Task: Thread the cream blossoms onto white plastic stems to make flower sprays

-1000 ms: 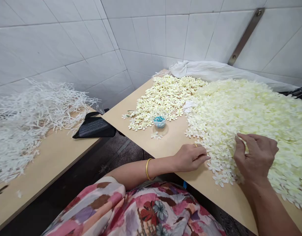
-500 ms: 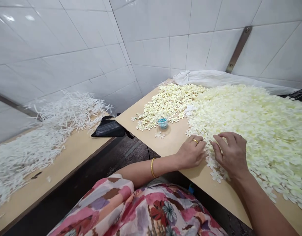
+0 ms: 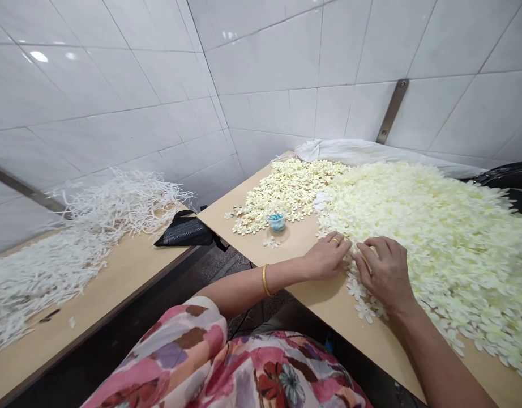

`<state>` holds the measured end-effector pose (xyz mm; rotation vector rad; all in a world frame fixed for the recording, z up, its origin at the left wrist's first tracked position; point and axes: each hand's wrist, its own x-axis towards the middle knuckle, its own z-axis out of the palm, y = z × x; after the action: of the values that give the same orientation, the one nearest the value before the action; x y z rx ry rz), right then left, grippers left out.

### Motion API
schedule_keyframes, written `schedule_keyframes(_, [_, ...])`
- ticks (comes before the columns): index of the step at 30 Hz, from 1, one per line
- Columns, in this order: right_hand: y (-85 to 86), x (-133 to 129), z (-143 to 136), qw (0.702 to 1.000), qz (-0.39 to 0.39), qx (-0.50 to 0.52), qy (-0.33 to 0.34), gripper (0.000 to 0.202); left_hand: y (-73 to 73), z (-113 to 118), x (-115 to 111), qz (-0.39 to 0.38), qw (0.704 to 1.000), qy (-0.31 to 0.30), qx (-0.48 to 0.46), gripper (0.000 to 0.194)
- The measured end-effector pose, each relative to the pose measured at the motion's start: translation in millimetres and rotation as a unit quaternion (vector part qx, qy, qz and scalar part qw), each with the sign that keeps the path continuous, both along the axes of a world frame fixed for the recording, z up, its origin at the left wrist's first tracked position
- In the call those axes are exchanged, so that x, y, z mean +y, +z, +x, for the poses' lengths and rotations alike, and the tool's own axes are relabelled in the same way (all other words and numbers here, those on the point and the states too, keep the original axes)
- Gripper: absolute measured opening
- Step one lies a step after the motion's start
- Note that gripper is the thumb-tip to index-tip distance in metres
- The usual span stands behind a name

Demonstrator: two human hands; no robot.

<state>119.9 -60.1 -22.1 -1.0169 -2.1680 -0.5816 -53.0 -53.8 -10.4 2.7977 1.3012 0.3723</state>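
My left hand [image 3: 328,258], with a ring on one finger, is closed at the near edge of a big heap of pale yellow artificial flower blossoms [image 3: 439,226]. Close beside it, my right hand [image 3: 386,271] bends its thumb and fingers toward the left fingertips. Whatever is pinched between the two hands is too small and covered to make out. A few loose white blossoms [image 3: 364,310] lie flat on the tabletop under my right wrist. Left of my hands stands a small clear cup [image 3: 277,222] with blue pieces in it.
A smaller pile of yellow blossoms [image 3: 286,190] lies behind the cup. On a second table to the left, thin white stems [image 3: 95,226] are heaped. A black mesh bag [image 3: 187,229] sits between the tables. White cloth [image 3: 371,151] runs along the tiled wall.
The camera view has tilted up and shifted slightly right. Both hands stay close together at the heap's edge, with only slight finger movement.
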Motion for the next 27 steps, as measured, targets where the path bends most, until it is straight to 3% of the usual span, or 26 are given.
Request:
schedule_keyframes(6, [8.7,-10,-11,0.999,0.007,-0.024,0.024,0.016,53.7,-5,0,-0.035,0.993,-0.057,0.102,0.02])
schedule_keyframes(9, [11.0,-19,-21,0.998,0.0,-0.044,0.039,0.016,68.5,-5,8,-0.049,0.981,-0.104,0.156,0.015])
schedule_keyframes(12, [9.0,-28,-34,0.996,-0.027,-0.06,0.063,0.018,76.0,-9,31,-0.064,0.971,-0.14,0.182,0.016])
schedule_keyframes(16, [0.0,-33,-57,0.989,-0.045,-0.077,0.115,0.021,88.7,-21,94,-0.065,0.983,-0.079,0.155,0.02])
schedule_keyframes(20, [-8.6,-28,-74,0.984,-0.071,-0.077,0.143,0.023,111.4,-48,180,-0.03,0.989,0.125,0.065,0.023])
schedule_keyframes(22, [-9.8,-25,-76,0.981,-0.114,-0.058,0.147,0.02,118.9,-64,220,-0.014,0.984,0.174,0.044,0.03])
schedule_keyframes(24, [-9.7,-22,-75,0.98,-0.138,-0.026,0.144,0.019,118.7,-78,255,-0.013,0.976,0.214,0.029,0.033])
schedule_keyframes(27, [-11.3,-16,-73,0.983,-0.104,0.01,0.149,0.02,104.3,-85,296,-0.029,0.967,0.251,0.021,0.038])
